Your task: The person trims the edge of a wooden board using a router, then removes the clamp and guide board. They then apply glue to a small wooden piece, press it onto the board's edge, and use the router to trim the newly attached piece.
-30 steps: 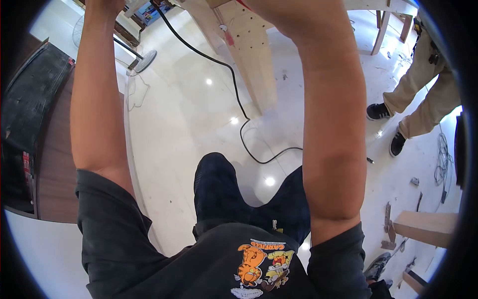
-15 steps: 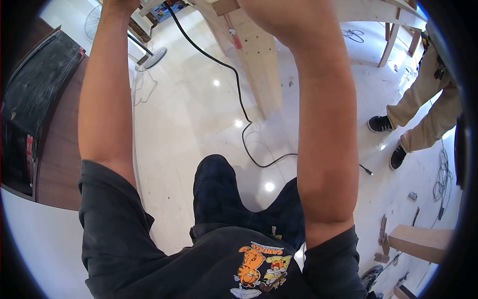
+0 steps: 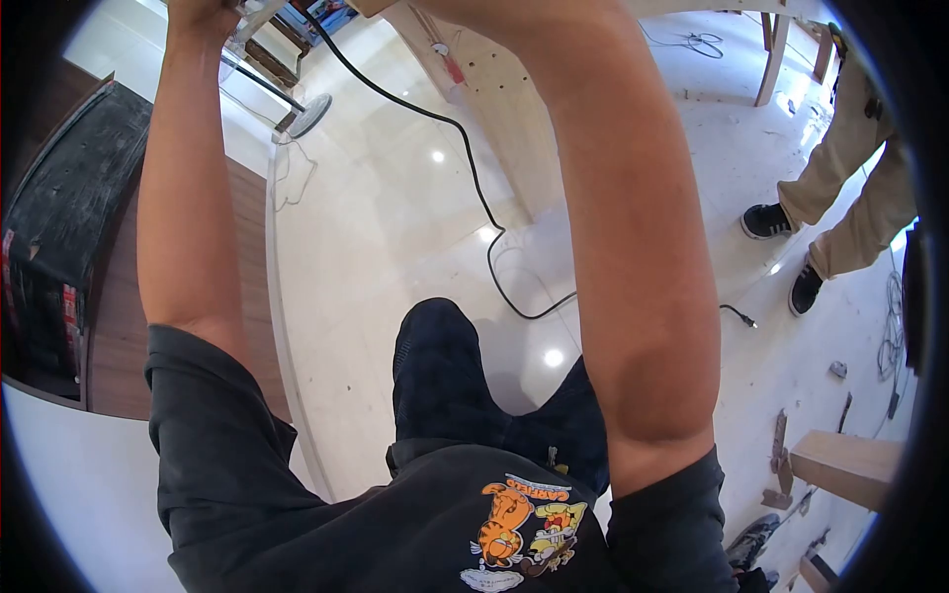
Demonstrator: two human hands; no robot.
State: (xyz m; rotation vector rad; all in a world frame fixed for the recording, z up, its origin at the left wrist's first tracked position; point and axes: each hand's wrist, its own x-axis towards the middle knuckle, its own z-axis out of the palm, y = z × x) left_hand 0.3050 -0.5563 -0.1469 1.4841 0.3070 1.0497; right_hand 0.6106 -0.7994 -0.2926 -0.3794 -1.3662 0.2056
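Both of my forearms reach up to the top edge of the head view. Only the base of my left hand (image 3: 203, 14) shows at the upper left, beside a pale object (image 3: 259, 16) that the edge cuts off; its fingers are hidden. My right forearm (image 3: 633, 188) bends leftward at the top, and the hand lies beyond the frame. Near it is a wooden board with small holes (image 3: 494, 84), with a red-handled item (image 3: 450, 67) at its side. A black cable (image 3: 460, 124) hangs down and runs over the floor to a plug (image 3: 748, 321).
Another person's legs (image 3: 825, 193) and black shoes stand at the right. A fan base (image 3: 310, 116) is at the upper left, near a dark-wrapped panel (image 3: 74, 188). Wood pieces (image 3: 845, 465), scraps and coiled cable (image 3: 892, 326) lie at the right.
Both forearms have shifted left, and my right hand has passed out of the top of the view. The surroundings appear slightly shifted as the camera turned.
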